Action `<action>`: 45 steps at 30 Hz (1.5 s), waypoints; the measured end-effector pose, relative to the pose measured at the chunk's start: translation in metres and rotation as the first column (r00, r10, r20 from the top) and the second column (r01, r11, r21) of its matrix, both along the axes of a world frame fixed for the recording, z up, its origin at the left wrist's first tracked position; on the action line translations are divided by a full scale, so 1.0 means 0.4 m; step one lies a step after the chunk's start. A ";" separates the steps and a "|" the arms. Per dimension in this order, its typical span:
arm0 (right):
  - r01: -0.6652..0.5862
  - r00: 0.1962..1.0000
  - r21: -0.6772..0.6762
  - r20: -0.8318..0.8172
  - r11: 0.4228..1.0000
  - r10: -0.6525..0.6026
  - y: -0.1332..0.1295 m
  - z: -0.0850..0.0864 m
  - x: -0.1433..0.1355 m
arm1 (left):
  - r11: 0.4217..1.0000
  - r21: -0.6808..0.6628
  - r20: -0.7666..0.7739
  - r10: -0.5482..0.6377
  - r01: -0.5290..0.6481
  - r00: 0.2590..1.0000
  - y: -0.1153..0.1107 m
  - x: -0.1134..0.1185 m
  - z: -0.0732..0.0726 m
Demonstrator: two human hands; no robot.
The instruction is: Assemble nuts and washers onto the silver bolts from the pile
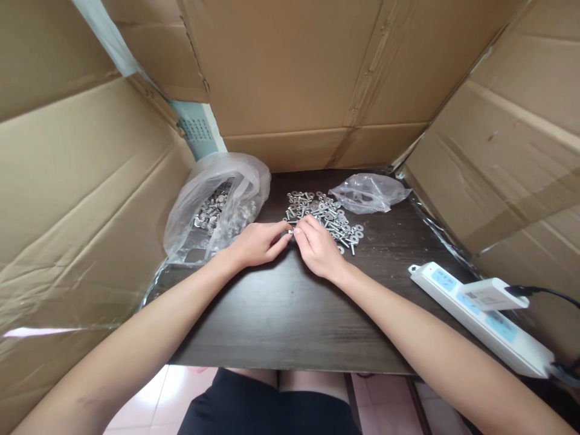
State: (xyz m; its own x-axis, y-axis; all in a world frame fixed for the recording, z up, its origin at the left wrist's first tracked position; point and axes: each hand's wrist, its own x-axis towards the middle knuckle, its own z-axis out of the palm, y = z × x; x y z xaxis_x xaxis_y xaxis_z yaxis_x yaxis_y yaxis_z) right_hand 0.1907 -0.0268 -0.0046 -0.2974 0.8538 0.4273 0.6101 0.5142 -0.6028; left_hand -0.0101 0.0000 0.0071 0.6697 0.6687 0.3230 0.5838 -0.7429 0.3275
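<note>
My left hand and my right hand meet over the dark table, fingertips almost touching. Between them is a small shiny bolt, mostly hidden by the fingers. Both hands are closed in a pinch on it; whether a nut or washer is on it I cannot tell. Just beyond my right hand spreads a loose pile of bolts, nuts and washers. To the left of my left hand stands an open clear plastic bag with many finished-looking metal fasteners inside.
A crumpled clear bag lies behind the pile on the right. At the right edge is a white power strip with a plugged-in white adapter and black cable. Cardboard walls enclose the dark table on three sides.
</note>
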 end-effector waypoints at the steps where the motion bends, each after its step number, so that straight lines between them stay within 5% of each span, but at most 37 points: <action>1: 0.000 1.000 -0.001 -0.008 1.000 0.000 -0.001 0.001 0.000 | 1.000 -0.017 0.022 0.006 -0.006 1.000 0.000 0.000 -0.001; 45: -0.031 0.998 0.005 0.056 1.000 0.031 -0.003 0.001 0.002 | 0.995 -0.094 0.124 0.035 -0.024 0.992 0.009 0.001 -0.010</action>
